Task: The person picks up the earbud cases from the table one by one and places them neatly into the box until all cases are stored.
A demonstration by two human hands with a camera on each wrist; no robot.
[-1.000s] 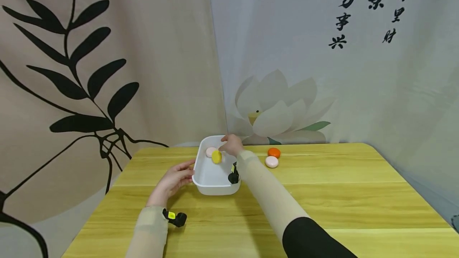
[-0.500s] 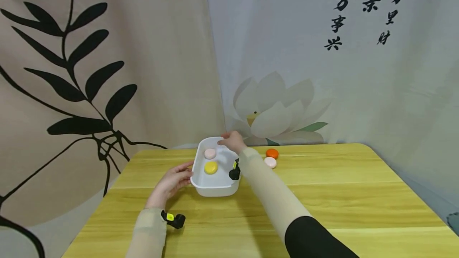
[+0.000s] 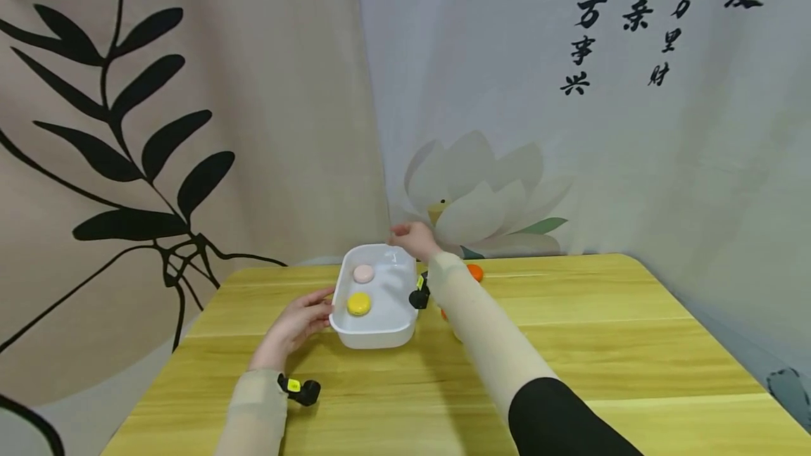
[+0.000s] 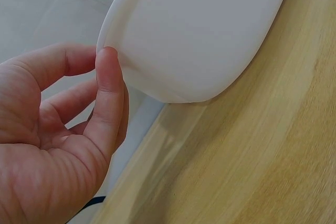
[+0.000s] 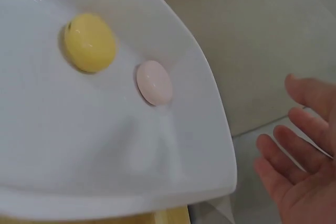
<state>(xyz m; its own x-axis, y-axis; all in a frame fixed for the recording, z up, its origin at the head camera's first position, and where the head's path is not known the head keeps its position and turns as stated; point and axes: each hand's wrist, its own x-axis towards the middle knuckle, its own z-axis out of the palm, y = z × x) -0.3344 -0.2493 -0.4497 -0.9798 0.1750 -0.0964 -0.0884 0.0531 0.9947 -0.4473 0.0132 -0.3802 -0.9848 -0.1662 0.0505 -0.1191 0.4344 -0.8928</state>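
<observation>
A white rectangular tub (image 3: 374,338) stands on the table near its far edge. Inside it lie a glossy yellow rounded disc (image 3: 358,304) and a pale pink one (image 3: 363,274), apart from each other. At the tub's left side my left hand (image 3: 298,326) holds the rim; in the left wrist view its fingertips (image 4: 108,66) meet at the rim and outer wall. My right hand (image 3: 415,239) hovers by the far right corner. In the right wrist view that hand (image 5: 304,166) holds nothing, its fingers loosely bent and apart from the tub.
An orange disc (image 3: 475,272) shows partly behind my right forearm. Slivers of orange and pale things also peek out left of that forearm, mostly hidden. The wooden table (image 3: 570,350) ends at a printed curtain (image 3: 304,90) behind.
The yellow disc, a second ago by my right fingertips, lies on the tub's floor nearer me. My right hand has risen and drawn back from the tub. The left hand stays at the rim.
</observation>
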